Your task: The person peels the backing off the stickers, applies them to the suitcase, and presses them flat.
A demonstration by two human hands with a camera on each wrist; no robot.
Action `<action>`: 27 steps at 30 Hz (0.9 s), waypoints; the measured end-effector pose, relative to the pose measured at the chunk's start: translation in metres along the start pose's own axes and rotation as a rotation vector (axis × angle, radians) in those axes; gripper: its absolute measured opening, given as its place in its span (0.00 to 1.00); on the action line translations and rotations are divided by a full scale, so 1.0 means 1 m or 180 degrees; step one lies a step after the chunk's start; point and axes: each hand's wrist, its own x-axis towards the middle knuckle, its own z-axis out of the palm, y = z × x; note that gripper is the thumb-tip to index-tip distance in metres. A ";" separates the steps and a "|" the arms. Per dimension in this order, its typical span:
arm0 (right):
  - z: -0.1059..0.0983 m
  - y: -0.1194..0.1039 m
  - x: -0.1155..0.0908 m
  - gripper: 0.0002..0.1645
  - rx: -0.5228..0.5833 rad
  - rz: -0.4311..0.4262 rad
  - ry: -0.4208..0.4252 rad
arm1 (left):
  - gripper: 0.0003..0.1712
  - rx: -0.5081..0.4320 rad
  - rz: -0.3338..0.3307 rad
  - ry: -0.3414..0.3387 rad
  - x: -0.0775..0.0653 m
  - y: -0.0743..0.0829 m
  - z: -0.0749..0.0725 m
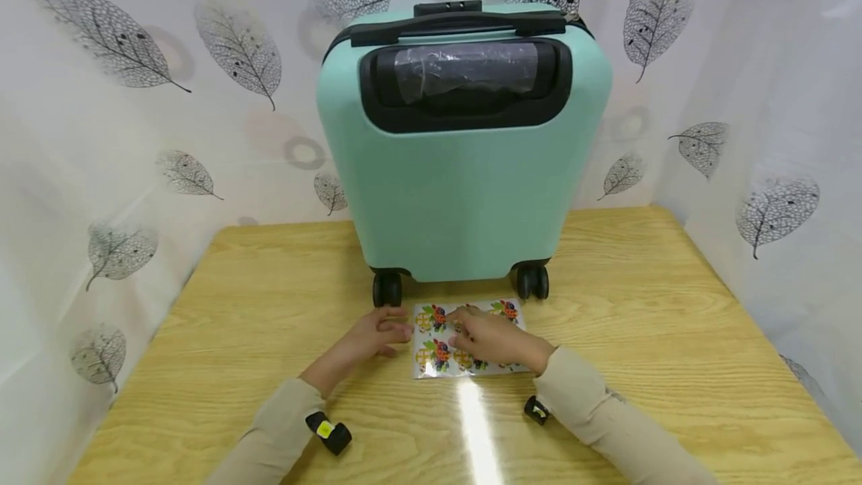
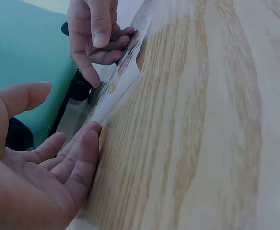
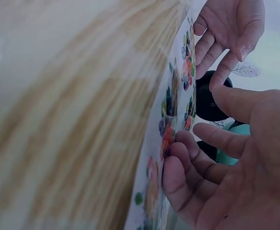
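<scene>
Behind the sticker sheet (image 1: 441,355) stands a mint suitcase (image 1: 465,193).

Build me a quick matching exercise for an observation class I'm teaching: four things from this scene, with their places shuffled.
Things
1. Mint-green hard-shell suitcase
2. White glossy sheet printed with colourful fruit
3. Clear plastic film
4. Bare right hand with a beige sleeve

Places
A. Inside the oval-cornered black recess near the suitcase's top
B. Over the printed sheet
C. Upright on small black wheels
D. Lying on the pale wood-grain table, in front of the suitcase

Pairs: 1-C, 2-D, 3-A, 4-B
</scene>
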 end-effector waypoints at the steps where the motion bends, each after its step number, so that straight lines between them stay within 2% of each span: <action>1: 0.001 0.001 0.000 0.26 -0.0029 -0.0005 0.0008 | 0.35 -0.0009 0.0003 -0.0001 0.001 0.000 0.001; 8: 0.003 0.002 0.002 0.27 -0.0064 0.0021 0.0048 | 0.32 -0.0109 -0.0031 0.0119 0.004 0.003 0.010; 12: 0.004 0.002 0.002 0.27 -0.0056 -0.0004 0.0066 | 0.31 -0.0134 0.0020 0.0195 0.007 -0.001 0.013; 21: 0.005 0.002 0.004 0.26 0.0009 0.0035 0.0068 | 0.30 -0.0469 0.0031 0.0406 0.016 -0.004 0.021; 27: 0.003 0.002 0.003 0.25 0.0462 0.0063 -0.0037 | 0.28 -0.0592 0.0076 0.0529 0.017 -0.002 0.028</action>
